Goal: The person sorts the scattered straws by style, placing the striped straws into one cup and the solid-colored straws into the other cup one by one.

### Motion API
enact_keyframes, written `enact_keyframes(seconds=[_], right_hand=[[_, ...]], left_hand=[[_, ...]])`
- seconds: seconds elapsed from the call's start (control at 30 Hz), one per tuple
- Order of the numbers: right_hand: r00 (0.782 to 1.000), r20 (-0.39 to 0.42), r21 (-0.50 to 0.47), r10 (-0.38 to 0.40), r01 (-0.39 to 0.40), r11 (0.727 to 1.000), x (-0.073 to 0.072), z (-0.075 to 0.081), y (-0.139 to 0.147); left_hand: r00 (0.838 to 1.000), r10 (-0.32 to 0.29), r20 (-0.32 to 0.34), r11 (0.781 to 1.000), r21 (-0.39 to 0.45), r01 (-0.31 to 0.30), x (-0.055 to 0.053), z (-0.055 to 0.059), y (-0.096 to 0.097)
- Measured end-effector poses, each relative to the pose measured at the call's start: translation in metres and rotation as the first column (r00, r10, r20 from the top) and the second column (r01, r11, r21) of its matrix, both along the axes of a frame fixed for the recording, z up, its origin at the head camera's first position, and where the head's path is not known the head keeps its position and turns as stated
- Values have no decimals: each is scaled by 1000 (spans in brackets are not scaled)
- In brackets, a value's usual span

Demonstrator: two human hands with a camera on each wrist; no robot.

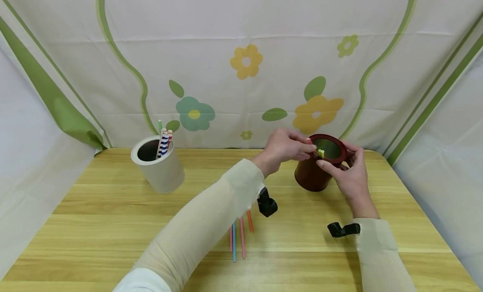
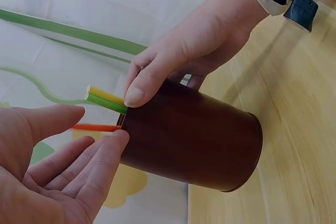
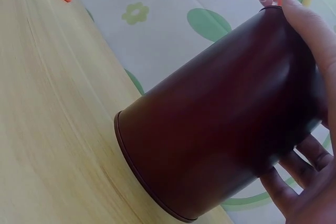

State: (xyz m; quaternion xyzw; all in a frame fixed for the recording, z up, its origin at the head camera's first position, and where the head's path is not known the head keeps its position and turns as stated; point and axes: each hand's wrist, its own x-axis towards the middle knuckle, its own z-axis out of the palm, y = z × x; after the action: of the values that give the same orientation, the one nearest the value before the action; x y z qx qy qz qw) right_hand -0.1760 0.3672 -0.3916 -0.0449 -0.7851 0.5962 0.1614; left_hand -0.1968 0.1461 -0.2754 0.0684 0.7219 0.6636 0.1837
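Observation:
My right hand (image 1: 349, 172) grips a dark red-brown cup (image 1: 312, 174) near its rim, the thumb on the near side and the fingers curled round the far side. A yellow straw (image 2: 105, 94) and a green straw (image 2: 107, 102) stand in this cup, their ends sticking out close to my right thumb. My left hand (image 1: 284, 147) is at the rim's left side, its thumb and fingers spread apart. Between them an orange-red straw (image 2: 97, 127) reaches up from the rim; the lower part is hidden inside the cup.
A white cup (image 1: 166, 174) with several striped straws (image 1: 164, 144) stands at the left of the wooden table (image 1: 94, 233). Under and beside my left forearm lie pink (image 1: 242, 239), blue (image 1: 234, 244) and orange (image 1: 250, 221) straws. A flowered curtain (image 1: 211, 65) hangs behind.

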Motion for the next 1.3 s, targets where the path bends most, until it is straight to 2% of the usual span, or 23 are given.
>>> enact_keyframes(seconds=[0.17,0.37,0.5,0.63,0.77,0.9,1.03,1.1,1.2,1.3], right_hand=[[1000,7,-2,0,0,1000,0,-1,0],[1000,9,6,-3,3,1000,-1,-1,0],[1000,13,13,-7,7,1000,-1,-1,0],[1000,10,9,-12,12,1000,-1,-1,-1],[1000,6,7,-15,15,1000,-1,-2,-1],[1000,4,-3,-17,17,1000,0,-2,0],[1000,1,-12,-15,15,1000,0,-1,0],[1000,0,-11,-15,15,1000,1,0,0],[1000,-2,-11,-15,15,1000,1,-1,0],[1000,0,-16,-12,12,1000,0,-1,0]], left_hand=[[1000,6,-2,1000,-3,-6,0,-1,0],[1000,-19,6,1000,0,19,0,-4,-5],[997,-72,23,997,-16,72,1,-6,-16],[987,-149,62,989,11,149,4,-8,-30],[967,-230,108,973,47,226,13,-12,-48],[955,-272,118,962,0,273,27,-17,-68],[962,-259,85,962,-62,264,42,-26,-95],[971,-231,69,968,-81,236,49,-33,-111],[986,-152,64,983,-91,158,60,-47,-137],[997,-37,71,993,-109,45,76,-63,-161]])
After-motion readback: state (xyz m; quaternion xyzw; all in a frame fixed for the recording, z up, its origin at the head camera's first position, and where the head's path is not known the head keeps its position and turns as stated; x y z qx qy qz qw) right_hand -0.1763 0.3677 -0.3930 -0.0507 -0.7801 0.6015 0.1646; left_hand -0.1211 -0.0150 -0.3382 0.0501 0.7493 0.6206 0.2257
